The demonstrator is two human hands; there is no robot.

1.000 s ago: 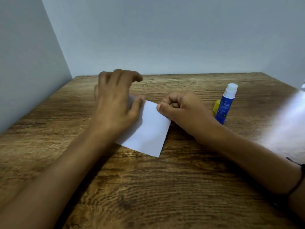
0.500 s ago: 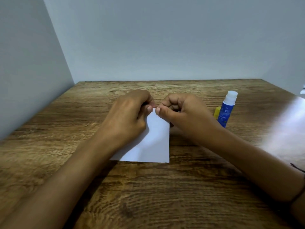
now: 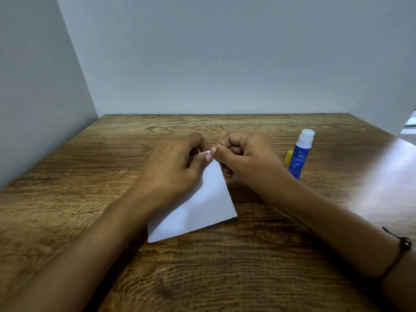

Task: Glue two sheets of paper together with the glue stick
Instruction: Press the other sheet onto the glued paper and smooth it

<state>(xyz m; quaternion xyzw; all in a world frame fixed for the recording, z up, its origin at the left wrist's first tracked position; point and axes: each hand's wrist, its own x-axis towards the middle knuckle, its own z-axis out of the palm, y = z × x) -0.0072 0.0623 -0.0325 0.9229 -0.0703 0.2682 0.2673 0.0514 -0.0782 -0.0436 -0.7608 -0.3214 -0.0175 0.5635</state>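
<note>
Both hands, left hand (image 3: pixel 177 167) and right hand (image 3: pixel 242 157), pinch the paper's (image 3: pixel 202 210) far corner; glue stick (image 3: pixel 300 157) stands uncapped, pressing seemingly remains.

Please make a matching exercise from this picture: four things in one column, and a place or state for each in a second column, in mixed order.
Things:
1. glue stick
2. yellow cap
3. paper
4. cord bracelet

Places or states:
A. pinched at its far corner by the left hand and right hand
B. on the right forearm
C. standing upright, uncapped
D. on the table, just left of the blue tube

Pairs: 1-C, 2-D, 3-A, 4-B
</note>
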